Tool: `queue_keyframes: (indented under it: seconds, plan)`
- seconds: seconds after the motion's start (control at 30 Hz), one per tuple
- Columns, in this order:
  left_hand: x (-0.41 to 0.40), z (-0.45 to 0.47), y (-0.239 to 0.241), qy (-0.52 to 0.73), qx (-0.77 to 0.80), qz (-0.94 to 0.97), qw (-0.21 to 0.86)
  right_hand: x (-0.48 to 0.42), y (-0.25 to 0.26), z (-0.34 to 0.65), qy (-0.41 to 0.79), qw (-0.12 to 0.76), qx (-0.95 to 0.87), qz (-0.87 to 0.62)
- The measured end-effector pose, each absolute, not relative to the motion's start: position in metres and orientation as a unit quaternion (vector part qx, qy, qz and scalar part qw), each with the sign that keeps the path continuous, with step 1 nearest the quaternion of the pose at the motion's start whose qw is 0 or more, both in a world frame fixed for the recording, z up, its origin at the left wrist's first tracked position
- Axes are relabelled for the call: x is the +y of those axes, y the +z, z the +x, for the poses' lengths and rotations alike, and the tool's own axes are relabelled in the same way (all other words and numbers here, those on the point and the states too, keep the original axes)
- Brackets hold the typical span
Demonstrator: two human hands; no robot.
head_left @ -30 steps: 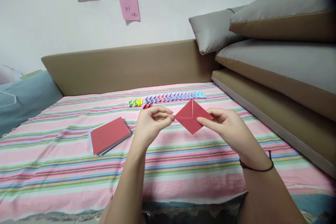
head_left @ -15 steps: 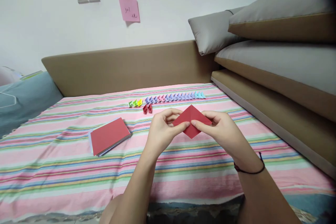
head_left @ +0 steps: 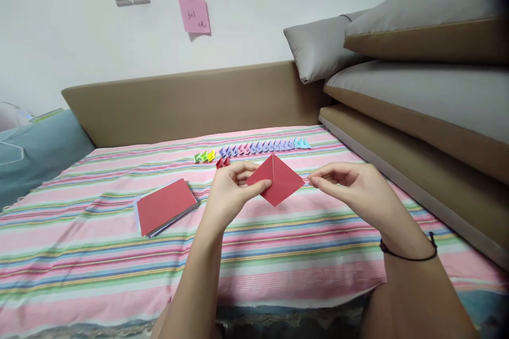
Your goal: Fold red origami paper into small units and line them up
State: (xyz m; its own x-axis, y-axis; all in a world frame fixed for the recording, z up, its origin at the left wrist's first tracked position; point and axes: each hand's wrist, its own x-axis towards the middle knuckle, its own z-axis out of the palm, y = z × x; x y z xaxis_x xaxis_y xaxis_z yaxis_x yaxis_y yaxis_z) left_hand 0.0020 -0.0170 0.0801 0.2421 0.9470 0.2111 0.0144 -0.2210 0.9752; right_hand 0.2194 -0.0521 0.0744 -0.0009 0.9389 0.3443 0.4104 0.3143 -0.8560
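My left hand (head_left: 230, 188) pinches the left side of a red paper (head_left: 281, 183) folded into a diamond, thumb on its front face and fingers behind. A crease or slit runs from the paper's top point to its middle. My right hand (head_left: 350, 183) is just beyond the paper's right corner, thumb and fingertips drawn together, with no paper visible between them. Behind my left hand lie small red folded-paper pieces (head_left: 222, 162), partly covered by it.
A stack of paper with a red sheet on top (head_left: 167, 206) lies left on the striped cloth (head_left: 119, 275). Farther back stand a row of small purple, pink and blue folded pieces (head_left: 264, 147) and green and yellow ones (head_left: 204, 157). Cushions (head_left: 421, 79) are piled at right.
My right hand has let go of the red paper's front and moved right. My left hand has shifted left with the paper, uncovering more of its front face.
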Motion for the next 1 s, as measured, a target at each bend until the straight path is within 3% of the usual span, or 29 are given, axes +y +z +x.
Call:
queue_keyframes:
  seconds: [0.2, 0.47, 0.67, 0.87, 1.0]
  plan:
    - [-0.014, 0.01, 0.075, 0.474, 0.373, 0.617, 0.506, -0.048, 0.072, 0.205, 0.401, 0.483, -0.649, -0.429]
    - [-0.015, 0.014, 0.072, 0.499, 0.375, 0.591, 0.51, -0.045, 0.067, 0.199, 0.419, 0.488, -0.619, -0.452]
    - [-0.016, 0.025, 0.065, 0.506, 0.342, 0.573, 0.546, -0.041, 0.061, 0.189, 0.439, 0.566, -0.532, -0.451]
    - [-0.011, 0.021, 0.06, 0.464, 0.393, 0.605, 0.514, -0.038, 0.057, 0.194, 0.47, 0.532, -0.547, -0.443]
    - [-0.008, 0.021, 0.059, 0.515, 0.379, 0.58, 0.505, -0.037, 0.055, 0.192, 0.493, 0.513, -0.547, -0.441]
